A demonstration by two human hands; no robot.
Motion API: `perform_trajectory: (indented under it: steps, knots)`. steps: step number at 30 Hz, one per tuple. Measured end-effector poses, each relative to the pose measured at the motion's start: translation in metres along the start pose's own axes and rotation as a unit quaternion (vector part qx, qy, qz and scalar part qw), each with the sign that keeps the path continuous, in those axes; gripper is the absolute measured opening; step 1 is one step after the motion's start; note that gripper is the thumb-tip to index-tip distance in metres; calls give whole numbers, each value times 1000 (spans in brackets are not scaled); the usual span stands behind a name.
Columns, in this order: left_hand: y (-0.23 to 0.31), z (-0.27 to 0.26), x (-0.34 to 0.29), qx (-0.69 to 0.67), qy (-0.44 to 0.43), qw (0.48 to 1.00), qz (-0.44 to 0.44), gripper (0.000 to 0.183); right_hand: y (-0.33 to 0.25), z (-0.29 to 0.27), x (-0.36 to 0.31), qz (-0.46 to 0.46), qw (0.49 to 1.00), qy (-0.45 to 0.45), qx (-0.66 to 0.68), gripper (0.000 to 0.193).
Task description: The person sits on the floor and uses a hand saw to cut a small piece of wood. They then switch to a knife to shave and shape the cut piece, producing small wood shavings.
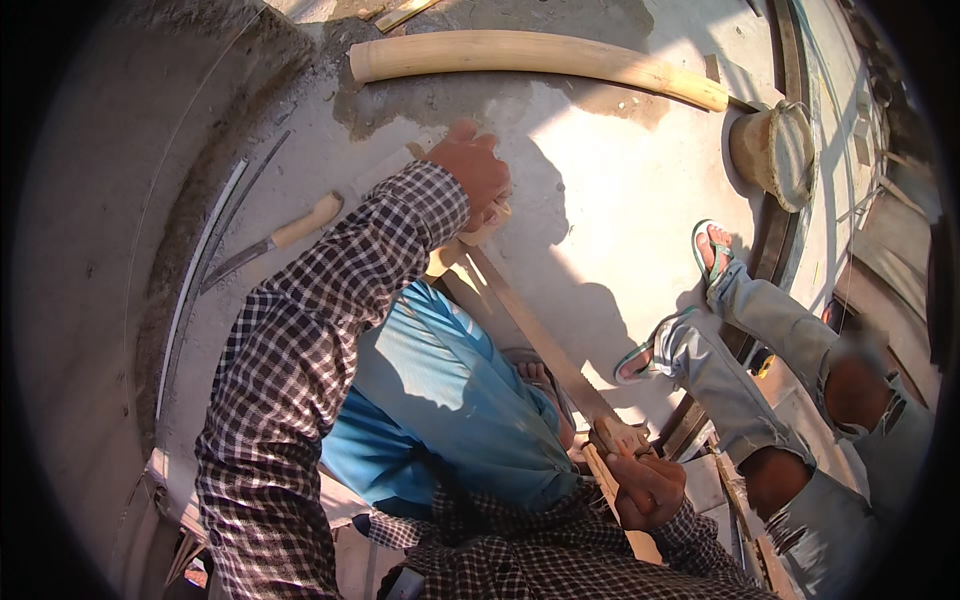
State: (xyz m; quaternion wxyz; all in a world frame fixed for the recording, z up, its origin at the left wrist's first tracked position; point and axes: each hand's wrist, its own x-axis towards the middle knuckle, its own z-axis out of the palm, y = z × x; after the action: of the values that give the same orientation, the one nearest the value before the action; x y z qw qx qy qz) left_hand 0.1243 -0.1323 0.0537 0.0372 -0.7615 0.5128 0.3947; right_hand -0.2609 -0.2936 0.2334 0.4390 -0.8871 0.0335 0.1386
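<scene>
Concrete floor (pixel 620 190): pale, sunlit, crossed by hard shadows; bears everything below

Curved concrete wall (pixel 90 200): fills the left side, in shade, bending with the lens

Second person, seated at right: grey trousers (pixel 720 370), green-strapped sandals, one foot (pixel 712 248) raised near a dark curved rim, the other (pixel 640 360) flat on the floor close to the saw blade

Blue cloth (pixel 440 390): over the wearer's lap and knee, hides the middle of the work from below

Bamboo pole (pixel 540 58): thick, pale, lies across the top of the floor, well apart from both hands

Checked sleeves (pixel 300 370): left forearm runs diagonally up the frame and covers much of the workpiece

Hand saw (pixel 540 345): long narrow blade slanting from upper left to lower right, between the two hands; wooden grip at its lower end

Straw hat (pixel 778 150): on the floor at upper right, just beyond the pole's end

Left hand (pixel 475 170): closed, pressing down on a pale wooden piece (pixel 480 228) on the floor; the piece is mostly hidden beneath hand and sleeve

Right hand (pixel 648 485): fist closed around the saw's handle (pixel 620 437), low in the frame

Knife (pixel 275 240): wooden handle, dark blade, lying left of the sleeve, near the wall

Thin metal strips (pixel 215 235): beside the knife, along the wall's foot
</scene>
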Motion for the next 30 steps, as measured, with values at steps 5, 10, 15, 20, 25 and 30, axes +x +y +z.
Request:
perform_trajectory:
  steps: [5,10,15,20,25,30]
  knots:
    - [0,0,4,40,38,998,12,28,74,108,146,-97,991,45,80,65]
    - [-19,17,-9,7,62,998,0,26,51,79,117,-80,994,17,77,63]
    - [-10,4,5,25,24,999,4,26,31,32,38,-38,995,44,78,64]
    - [-11,5,11,61,52,997,12,22,68,110,172,-154,983,80,55,61]
    - [-24,15,1,18,61,998,9,18,56,84,125,-90,990,19,103,60]
    - [-19,10,14,30,40,999,1,15,39,19,9,-2,999,-35,38,62]
